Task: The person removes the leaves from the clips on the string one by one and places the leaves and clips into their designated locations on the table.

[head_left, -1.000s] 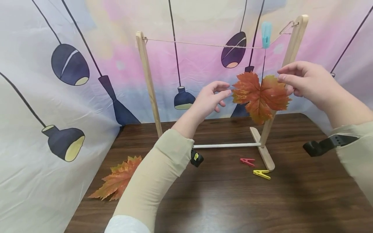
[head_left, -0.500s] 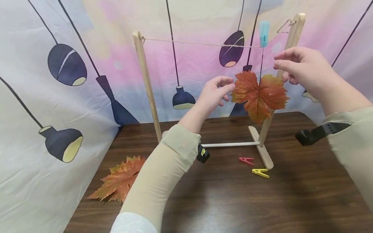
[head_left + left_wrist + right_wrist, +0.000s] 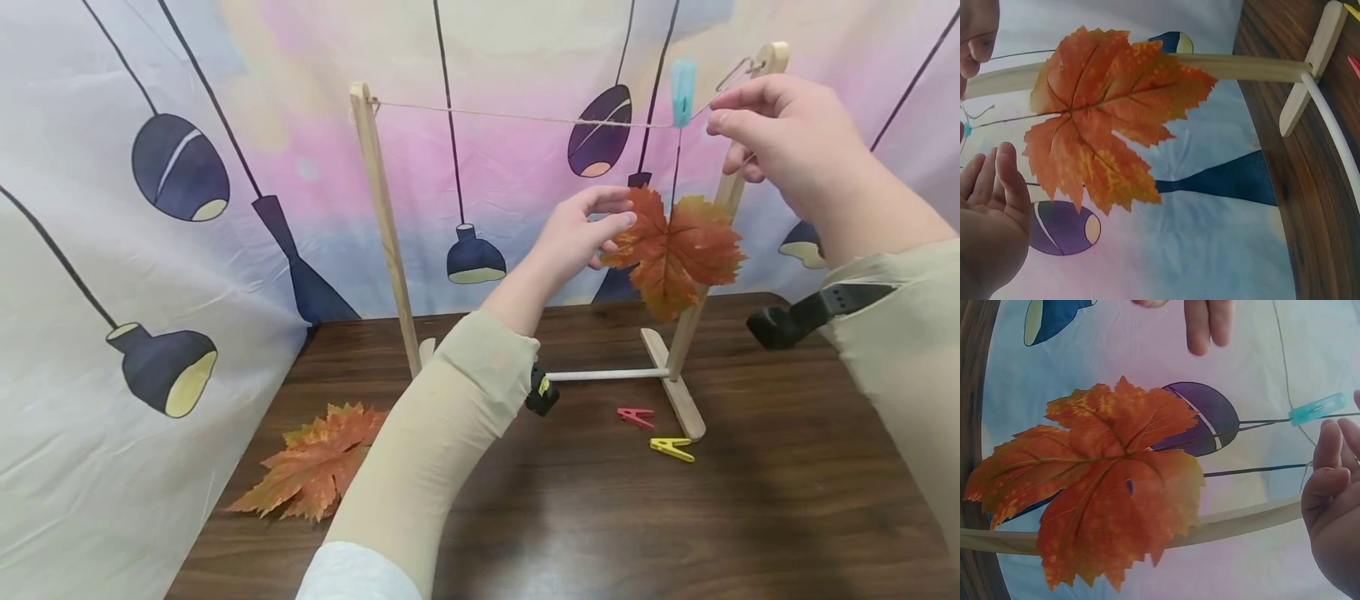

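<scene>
An orange-red maple leaf point(image 3: 686, 250) hangs by its thin stem below a light-blue clothespin point(image 3: 682, 90) clipped on the string point(image 3: 517, 116) of a wooden frame. My left hand point(image 3: 577, 229) is at the leaf's left side, fingers loosely bent, overlapping its edge in the head view. In the left wrist view, a gap shows between those fingers point(image 3: 1010, 178) and the leaf point(image 3: 1110, 112). My right hand point(image 3: 798, 150) is raised right of the clothespin, holding nothing. The right wrist view shows its fingers point(image 3: 1330, 447) close to the clothespin point(image 3: 1317, 409) but apart.
More maple leaves point(image 3: 311, 467) lie on the dark wooden table point(image 3: 570, 533) at the left, partly behind my left sleeve. A red clothespin point(image 3: 636, 417) and a yellow clothespin point(image 3: 671, 448) lie near the frame's right foot point(image 3: 684, 408). A printed cloth point(image 3: 300, 50) hangs behind.
My right hand has risen from beside the leaf to near the clothespin's height. My left hand has moved right and slightly up, over the leaf's left edge. The leaf hangs as before.
</scene>
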Available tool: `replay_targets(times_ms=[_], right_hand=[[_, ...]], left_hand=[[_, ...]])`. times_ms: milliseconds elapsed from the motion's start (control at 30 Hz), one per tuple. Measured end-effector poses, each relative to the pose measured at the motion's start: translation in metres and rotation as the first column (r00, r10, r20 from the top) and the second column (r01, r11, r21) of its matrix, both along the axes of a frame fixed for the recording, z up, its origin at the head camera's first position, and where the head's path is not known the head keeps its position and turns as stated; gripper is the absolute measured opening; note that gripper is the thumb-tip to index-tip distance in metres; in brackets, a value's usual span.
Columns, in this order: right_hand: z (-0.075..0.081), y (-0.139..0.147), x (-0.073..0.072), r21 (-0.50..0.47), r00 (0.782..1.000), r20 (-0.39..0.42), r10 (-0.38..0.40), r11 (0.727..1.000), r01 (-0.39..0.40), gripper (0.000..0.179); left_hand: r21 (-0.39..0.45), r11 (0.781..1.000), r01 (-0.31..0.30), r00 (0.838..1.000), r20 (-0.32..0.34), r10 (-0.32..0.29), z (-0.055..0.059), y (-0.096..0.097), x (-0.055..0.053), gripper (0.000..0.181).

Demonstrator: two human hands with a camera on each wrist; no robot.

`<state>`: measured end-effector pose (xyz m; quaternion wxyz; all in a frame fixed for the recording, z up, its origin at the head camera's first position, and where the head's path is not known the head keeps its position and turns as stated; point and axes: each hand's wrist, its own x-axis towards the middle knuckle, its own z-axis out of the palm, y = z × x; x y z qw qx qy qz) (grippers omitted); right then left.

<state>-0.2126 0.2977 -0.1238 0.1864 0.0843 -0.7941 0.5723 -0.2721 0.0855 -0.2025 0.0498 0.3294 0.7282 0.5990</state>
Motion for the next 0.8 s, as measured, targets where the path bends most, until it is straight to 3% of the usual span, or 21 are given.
replay_targets(times_ms=[267,467,667,800], right_hand=[[0.009,-0.005,-0.002,0.053,0.998,-0.027,-0.064,0.996,0.065,0.034],[0.014,-0.008,-0.003,0.084,0.995,-0.021,-0.097,0.992,0.098,0.043],[0.018,-0.015,-0.003,0.059,0.995,-0.015,-0.099,0.993,0.099,0.046],[0.022,-0.019,-0.004,0.041,0.996,-0.010,-0.091,0.995,0.092,0.049]], left_hand=[[0.052,0.999,0.008,0.998,0.063,-0.011,0.001,0.015,0.002,0.038],[0.060,0.998,0.012,0.998,0.068,-0.017,0.001,0.019,0.002,0.038],[0.091,0.996,0.026,0.994,0.105,-0.035,-0.003,0.027,-0.002,0.037],[0.055,0.998,0.031,0.994,0.100,-0.037,-0.005,0.031,-0.004,0.041]])
